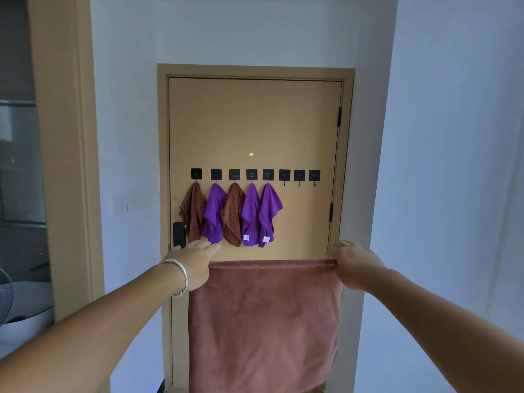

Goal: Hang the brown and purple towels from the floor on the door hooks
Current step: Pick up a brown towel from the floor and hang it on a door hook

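A brown towel hangs spread flat in front of the tan door. My left hand pinches its top left corner and my right hand pinches its top right corner, stretching the top edge level. Above my hands runs a row of black hooks. The five left hooks carry towels: brown, purple, brown, purple, purple. The three right hooks are bare. The floor is hidden behind the held towel.
A black door lock sits at the door's left edge beside my left hand. White walls flank the door. At the far left stand a tan door frame, a white basin and part of a fan.
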`<action>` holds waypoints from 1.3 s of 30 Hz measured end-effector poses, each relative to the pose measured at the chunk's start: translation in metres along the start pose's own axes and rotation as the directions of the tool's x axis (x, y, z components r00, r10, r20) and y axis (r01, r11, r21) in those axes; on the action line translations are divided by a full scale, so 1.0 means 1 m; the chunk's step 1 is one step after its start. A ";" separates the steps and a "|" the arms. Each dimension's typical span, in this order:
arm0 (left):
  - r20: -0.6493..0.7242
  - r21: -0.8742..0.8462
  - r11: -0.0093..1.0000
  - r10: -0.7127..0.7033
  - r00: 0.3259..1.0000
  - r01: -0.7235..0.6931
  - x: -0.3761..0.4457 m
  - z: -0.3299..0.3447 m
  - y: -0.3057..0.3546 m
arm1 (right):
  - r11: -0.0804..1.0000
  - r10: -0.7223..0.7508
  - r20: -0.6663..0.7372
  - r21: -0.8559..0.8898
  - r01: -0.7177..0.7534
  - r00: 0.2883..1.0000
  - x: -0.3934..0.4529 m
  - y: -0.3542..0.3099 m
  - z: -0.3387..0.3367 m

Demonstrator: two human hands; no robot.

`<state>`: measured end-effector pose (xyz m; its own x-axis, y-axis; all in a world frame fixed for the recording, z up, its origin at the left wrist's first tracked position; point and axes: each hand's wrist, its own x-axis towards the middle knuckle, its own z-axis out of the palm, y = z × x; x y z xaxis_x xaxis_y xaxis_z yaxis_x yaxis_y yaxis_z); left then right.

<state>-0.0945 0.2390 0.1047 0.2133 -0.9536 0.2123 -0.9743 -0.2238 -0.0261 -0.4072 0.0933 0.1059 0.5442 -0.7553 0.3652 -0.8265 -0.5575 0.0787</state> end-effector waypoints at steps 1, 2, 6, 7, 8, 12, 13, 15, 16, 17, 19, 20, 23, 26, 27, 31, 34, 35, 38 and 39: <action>0.004 -0.002 1.000 0.006 1.000 -0.006 0.008 0.002 -0.001 | 1.000 0.002 0.004 0.001 -0.002 1.000 0.009 0.001 0.004; 0.004 -0.004 1.000 0.015 1.000 -0.015 0.016 0.005 -0.003 | 1.000 0.005 0.015 0.003 -0.005 1.000 0.018 0.003 0.008; 0.001 0.004 1.000 0.022 1.000 -0.022 0.052 0.015 -0.009 | 0.999 0.028 0.048 0.018 -0.029 0.998 0.057 0.012 0.026; -0.007 0.006 1.000 0.021 1.000 -0.021 0.062 0.017 -0.010 | 0.999 0.030 0.050 0.018 -0.031 0.998 0.068 0.015 0.031; -0.018 0.010 1.000 0.021 1.000 -0.021 0.074 0.020 -0.012 | 0.999 0.028 0.051 0.015 -0.028 0.998 0.080 0.018 0.036; -0.043 0.029 1.000 -0.005 0.999 0.006 0.128 0.024 -0.016 | 0.999 0.025 0.054 0.020 -0.026 0.998 0.130 0.036 0.053; -0.042 0.033 0.999 -0.011 0.999 0.012 0.142 0.024 -0.016 | 0.999 0.024 0.052 0.026 -0.025 0.998 0.144 0.042 0.057; -0.047 0.041 0.999 -0.014 0.999 0.016 0.173 0.023 -0.015 | 0.999 0.023 0.032 0.042 -0.025 0.999 0.172 0.056 0.063; -0.056 0.043 0.999 -0.015 0.998 0.018 0.188 0.023 -0.014 | 0.998 0.028 0.022 0.048 -0.029 0.999 0.185 0.063 0.066; -0.066 0.043 0.999 -0.018 0.998 0.021 0.202 0.022 -0.012 | 0.998 0.034 0.014 0.052 -0.034 0.999 0.199 0.071 0.069; -0.090 0.045 0.999 -0.023 0.996 0.027 0.230 0.023 -0.007 | 0.998 0.034 0.001 0.057 -0.034 0.999 0.225 0.086 0.076; -0.101 0.048 0.998 -0.026 0.995 0.031 0.242 0.025 -0.005 | 0.998 0.030 -0.003 0.060 -0.029 1.000 0.237 0.093 0.079; -0.109 0.045 0.999 -0.022 0.994 0.027 0.276 0.034 0.001 | 0.998 0.016 -0.007 0.061 -0.016 1.000 0.267 0.111 0.095; -0.112 0.054 0.998 -0.011 0.994 0.017 0.301 0.044 0.005 | 0.998 0.007 0.008 0.061 -0.007 1.000 0.287 0.125 0.110; -0.110 0.058 0.998 -0.006 0.994 0.013 0.309 0.047 0.006 | 0.998 0.001 0.015 0.062 -0.002 1.000 0.293 0.129 0.114; -0.094 0.053 0.999 0.002 0.996 0.003 0.339 0.052 0.006 | 0.996 -0.012 0.012 0.083 0.011 1.000 0.317 0.140 0.126; -0.087 0.041 0.999 0.006 0.996 -0.003 0.365 0.054 0.003 | 0.994 0.000 0.000 0.105 0.000 1.000 0.338 0.147 0.134; -0.085 0.037 0.999 0.006 0.996 -0.003 0.374 0.056 0.001 | 0.994 0.008 0.000 0.111 -0.008 1.000 0.346 0.148 0.138; -0.098 0.029 0.999 0.017 0.995 -0.014 0.403 0.060 -0.006 | 0.993 0.029 -0.007 0.115 -0.028 1.000 0.370 0.152 0.148; -0.102 0.028 0.999 0.027 0.994 -0.024 0.414 0.063 -0.009 | 0.993 0.034 -0.013 0.113 -0.033 0.999 0.379 0.152 0.150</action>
<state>0.0069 -0.1666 0.1316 0.1785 -0.9340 0.3096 -0.9768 -0.2061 -0.0585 -0.3053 -0.3298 0.1168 0.5136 -0.7695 0.3794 -0.8222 -0.5679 -0.0388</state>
